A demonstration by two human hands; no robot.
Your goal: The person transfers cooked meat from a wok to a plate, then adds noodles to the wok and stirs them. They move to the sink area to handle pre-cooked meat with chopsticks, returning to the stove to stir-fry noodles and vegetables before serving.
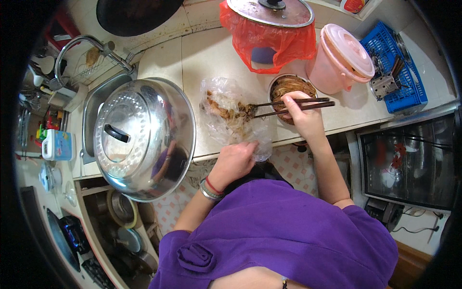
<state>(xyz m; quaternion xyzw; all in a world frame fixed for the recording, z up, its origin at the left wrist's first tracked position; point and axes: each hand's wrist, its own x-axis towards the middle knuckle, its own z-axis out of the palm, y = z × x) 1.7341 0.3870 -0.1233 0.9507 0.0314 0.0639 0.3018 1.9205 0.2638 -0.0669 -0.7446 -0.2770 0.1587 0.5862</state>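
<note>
A clear plastic bag lies on the counter, holding brown, stringy food. My left hand grips the bag's near edge. In my right hand is a pair of dark chopsticks, whose tips reach left to the food at the bag's mouth. Beneath and behind my right hand stands a round metal-rimmed bowl of brown sliced food, partly hidden by the hand and chopsticks.
A large domed steel lid overlaps the sink at left. Behind the bag is a red plastic bag under a glass lid. A pink lidded bucket and a blue basket of utensils stand at right.
</note>
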